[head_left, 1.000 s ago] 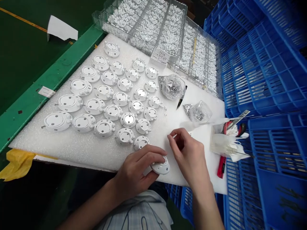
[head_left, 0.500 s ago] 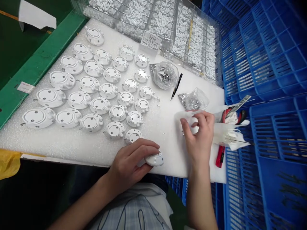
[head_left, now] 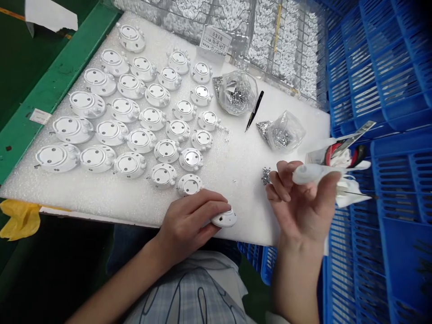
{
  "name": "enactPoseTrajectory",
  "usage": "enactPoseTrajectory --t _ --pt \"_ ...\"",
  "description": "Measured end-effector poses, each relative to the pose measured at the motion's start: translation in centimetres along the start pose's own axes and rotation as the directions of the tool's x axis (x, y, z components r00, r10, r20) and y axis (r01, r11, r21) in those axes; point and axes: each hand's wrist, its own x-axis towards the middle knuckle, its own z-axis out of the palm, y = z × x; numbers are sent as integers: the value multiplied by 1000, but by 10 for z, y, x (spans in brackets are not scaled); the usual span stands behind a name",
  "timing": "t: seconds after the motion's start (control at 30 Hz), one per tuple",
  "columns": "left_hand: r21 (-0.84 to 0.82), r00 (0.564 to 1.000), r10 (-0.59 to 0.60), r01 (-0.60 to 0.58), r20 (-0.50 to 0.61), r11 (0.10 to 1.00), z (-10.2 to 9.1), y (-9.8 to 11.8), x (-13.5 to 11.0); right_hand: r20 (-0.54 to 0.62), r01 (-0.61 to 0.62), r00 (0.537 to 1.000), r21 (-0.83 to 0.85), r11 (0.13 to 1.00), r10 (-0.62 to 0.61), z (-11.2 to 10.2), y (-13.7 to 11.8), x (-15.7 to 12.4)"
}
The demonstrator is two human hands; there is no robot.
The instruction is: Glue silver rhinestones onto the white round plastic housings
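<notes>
My left hand [head_left: 189, 220] rests on the near edge of the white foam board [head_left: 101, 193], shut on a white round disc-shaped part [head_left: 224, 219] that lies on its side. My right hand [head_left: 300, 202] is raised over the board's right side, gripping a white plastic squeeze bottle [head_left: 312, 173] held nearly level. Close to that hand lies a small heap of silver pieces [head_left: 266, 176]. Rows of similar white round parts [head_left: 167, 150] with dark holes and shiny centres cover the board, some with small beads around their rims.
Black-tipped tweezers [head_left: 254, 111] and two clear bags of silver pieces [head_left: 237, 92] lie on the board. Clear trays of small white pieces [head_left: 216, 18] stand behind it, blue crates [head_left: 381, 67] at right, and a green-edged bench [head_left: 50, 90] at left.
My right hand has moved right and lifted the squeeze bottle, uncovering the silver heap. My left hand still holds the disc. The view has shifted slightly.
</notes>
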Motion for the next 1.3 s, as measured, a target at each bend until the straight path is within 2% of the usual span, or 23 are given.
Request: enactPoseTrajectory --t 0.1,0.2,0.3,0.47,0.7,0.83,1.0,1.3 --pt "53 1000 13 -14 20 998 1 1 0 -97 51 994 8 999 -50 10 1 -4" --pt "80 999 17 -19 28 997 0 2 0 -140 223 962 -90 971 -234 13 1 -13" --pt "98 999 9 -13 37 995 0 3 0 -72 327 935 -197 924 -347 12 -2 -21" --pt "102 999 17 -20 31 995 -1 3 1 14 322 942 -329 888 -336 12 -5 -28" --pt "111 999 16 -19 30 994 -1 2 0 110 483 873 -341 807 -476 8 9 -19" --pt "116 999 8 -13 46 993 -1 3 0 112 471 878 -375 798 -466 8 6 -20" --pt "116 999 5 -10 43 993 -1 4 0 103 360 931 -419 834 -350 12 -9 -27" --pt "114 999 3 -7 41 993 0 2 0 87 351 933 -443 825 -350 13 -9 -29"
